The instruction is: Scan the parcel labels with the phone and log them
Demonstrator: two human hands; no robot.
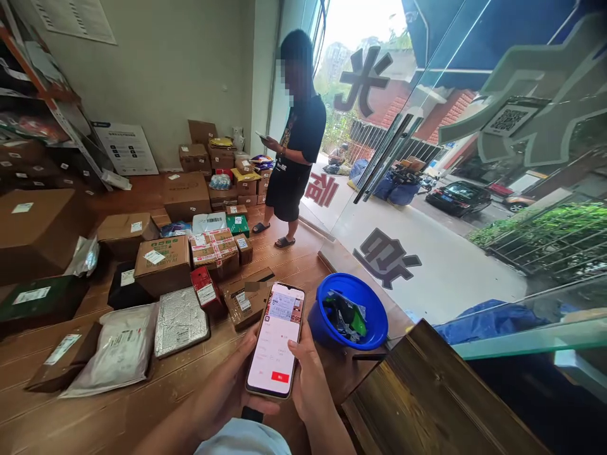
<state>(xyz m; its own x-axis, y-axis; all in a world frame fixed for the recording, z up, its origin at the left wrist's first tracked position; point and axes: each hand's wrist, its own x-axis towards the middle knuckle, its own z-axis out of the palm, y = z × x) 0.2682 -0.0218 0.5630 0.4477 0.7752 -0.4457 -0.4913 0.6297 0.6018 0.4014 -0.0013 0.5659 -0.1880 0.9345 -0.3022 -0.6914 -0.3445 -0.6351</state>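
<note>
A smartphone [272, 344] with a lit screen is held upright between my two hands. The screen has a label picture at the top, pale form lines below and a red button low on the right. My left hand [239, 373] wraps the phone's left edge and lower back. On the right edge, my right hand [306, 373] grips it with the thumb at the screen's side. Just beyond the phone lies a flat brown cardboard box [249, 297] with a label. A red box [207, 292] and a silver bubble mailer [181, 322] are on the floor to the left.
A blue bucket [317, 316] with plastic scraps stands right of my hands, beside a dark wooden tabletop [427, 392]. Many labelled parcels cover the floor to the left, near a shelf [57, 114]. A person [298, 139] stands by the glass door [403, 164], holding a phone.
</note>
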